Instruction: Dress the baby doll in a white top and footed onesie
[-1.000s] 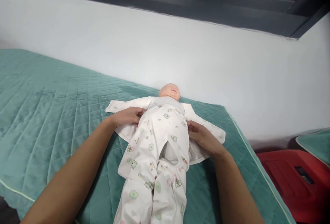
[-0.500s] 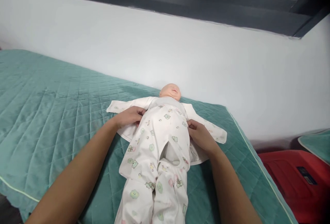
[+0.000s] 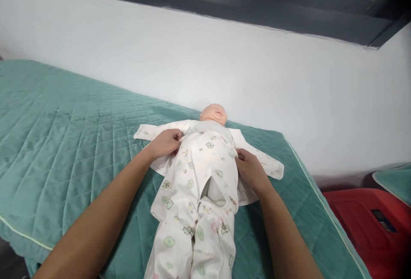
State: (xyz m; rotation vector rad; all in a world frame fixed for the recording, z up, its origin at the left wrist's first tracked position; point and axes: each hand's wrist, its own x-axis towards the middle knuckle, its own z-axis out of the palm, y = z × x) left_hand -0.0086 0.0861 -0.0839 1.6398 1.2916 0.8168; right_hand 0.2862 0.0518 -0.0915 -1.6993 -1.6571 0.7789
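A baby doll (image 3: 213,114) lies on its back, its head toward the wall. White baby trousers (image 3: 192,184) printed with green bears cover its legs and reach high up its trunk, with an opening at the crotch. Under the doll a white long-sleeved baby top (image 3: 258,154) is spread, both sleeves stretched outward. My left hand (image 3: 167,142) pinches the trousers' edge at the left side of the waist. At the opposite side my right hand (image 3: 249,163) has its fingers curled on the trousers' edge. Both sets of fingertips are partly hidden by cloth.
A green quilted cover (image 3: 80,142) lies beneath everything. Behind it rises a white wall (image 3: 192,60) below a dark window frame (image 3: 224,4) with bars. A red plastic container (image 3: 362,227) stands low at the right.
My left hand has shifted slightly up and right along the waist edge. My right hand stays at its side. The whole view has moved a little.
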